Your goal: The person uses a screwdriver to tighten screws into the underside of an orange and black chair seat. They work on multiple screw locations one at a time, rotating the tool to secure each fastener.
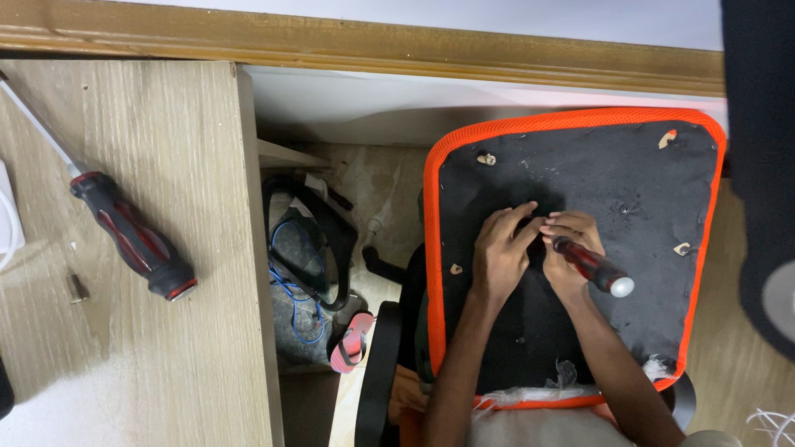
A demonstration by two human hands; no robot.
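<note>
On the black underside of the orange-edged seat base (pixel 629 165), near its middle, our right hand (pixel 570 248) is closed around the red-and-black screwdriver (pixel 595 266), rigid and best gripped by its ribbed handle, while our left hand (pixel 501 248) pinches loosely beside its hidden tip.

Two screwdrivers were present: one (pixel 132 236) lying on the desk (pixel 166 348), one (pixel 592 266) held in the right hand (pixel 571 248). Two hands were in view, the left hand (pixel 501 252) beside the right. One seat base (pixel 580 207), black with an orange rim, showed four metal brackets (pixel 486 158). One small bolt (pixel 77 288) lay on the desk. One sandal (pixel 354 341) lay on the floor.
</note>
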